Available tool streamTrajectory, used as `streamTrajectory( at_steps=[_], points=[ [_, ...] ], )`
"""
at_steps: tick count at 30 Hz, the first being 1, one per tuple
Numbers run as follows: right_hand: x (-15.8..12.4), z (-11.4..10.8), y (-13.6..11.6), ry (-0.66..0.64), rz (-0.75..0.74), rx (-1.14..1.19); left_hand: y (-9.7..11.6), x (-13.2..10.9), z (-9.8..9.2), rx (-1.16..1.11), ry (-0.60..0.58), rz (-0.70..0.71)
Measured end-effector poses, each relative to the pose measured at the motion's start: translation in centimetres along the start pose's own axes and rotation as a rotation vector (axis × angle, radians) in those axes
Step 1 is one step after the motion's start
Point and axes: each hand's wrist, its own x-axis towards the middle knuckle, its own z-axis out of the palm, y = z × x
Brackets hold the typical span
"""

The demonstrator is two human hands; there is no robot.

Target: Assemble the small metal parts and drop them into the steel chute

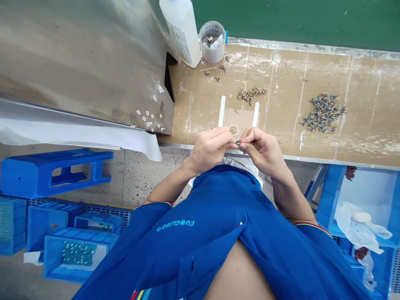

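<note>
My left hand (212,151) and my right hand (264,151) meet at the front edge of the cardboard-covered bench. Between their pinched fingertips is a small gold-coloured metal piece (238,142) with a bit of blue on its left side. The fingers hide most of it, so its exact kind cannot be made out. Just beyond the fingertips lies a pale round ring (233,129), between two white tape strips. A small heap of gold-coloured metal pieces (251,95) sits past the strips. Farther right is a larger heap of gold-and-blue pieces (324,112).
A white plastic bottle (183,33) and a tape roll (213,54) with scraps inside stand at the back left. The metal housing (93,62) borders the bench on the left. Blue crates (81,235) are on the floor at left, with more blue bins (328,204) at right.
</note>
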Motion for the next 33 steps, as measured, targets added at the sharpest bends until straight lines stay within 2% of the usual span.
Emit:
streamTrajectory(
  at_steps=[3, 8, 15, 21, 26, 33],
  points=[
    [0.1, 0.1, 0.1, -0.012, -0.006, -0.020, 0.2, -0.1, -0.2, -0.040, -0.004, -0.014],
    [0.0, 0.6, 0.4, 0.056, -0.021, -0.051, 0.1, 0.0, -0.4, -0.077, -0.023, -0.055],
    [-0.2, 1.0, 0.2, 0.128, -0.024, 0.091, -0.1, 0.2, -0.6, -0.151, -0.031, -0.104],
    [-0.3, 0.6, 0.2, 0.170, -0.008, 0.057, -0.4, 0.3, -0.5, -0.125, -0.098, -0.094],
    [-0.5, 0.2, 0.2, 0.148, 0.002, 0.032, -0.6, 0.3, -0.3, -0.091, -0.179, -0.071],
    [-0.4, 0.3, 0.3, 0.113, 0.013, 0.054, -0.7, 0.2, 0.1, -0.069, -0.164, -0.045]
  ],
)
